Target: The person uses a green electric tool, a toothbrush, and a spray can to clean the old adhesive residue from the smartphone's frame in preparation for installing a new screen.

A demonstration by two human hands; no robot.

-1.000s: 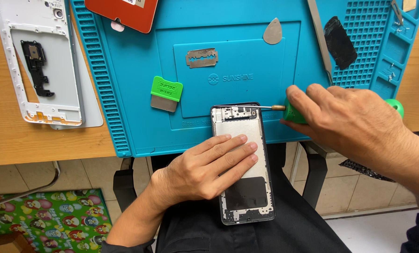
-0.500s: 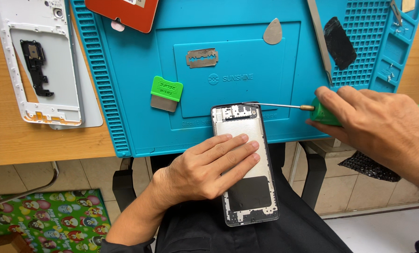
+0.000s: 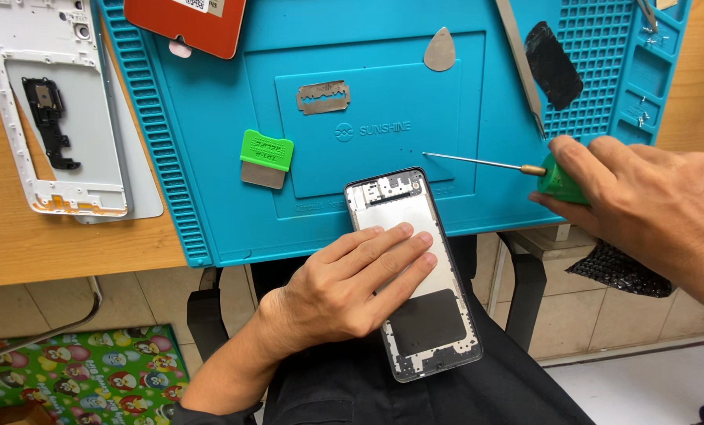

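Opened phone chassis (image 3: 415,275), back cover off, half over the near edge of a blue repair mat (image 3: 210,157), pinned flat under the spread left hand (image 3: 352,287). To its right, right hand (image 3: 643,201) closed around a green-handled screwdriver (image 3: 525,169), tip resting on mat. Beyond: green scraper (image 3: 265,157), razor blade (image 3: 323,97), white frame (image 3: 53,102).

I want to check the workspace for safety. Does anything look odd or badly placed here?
Yes. A bare razor blade lies loose on the blue mat. Also, the opened phone hangs over the mat's front edge, half off the desk, steadied only by the left hand.
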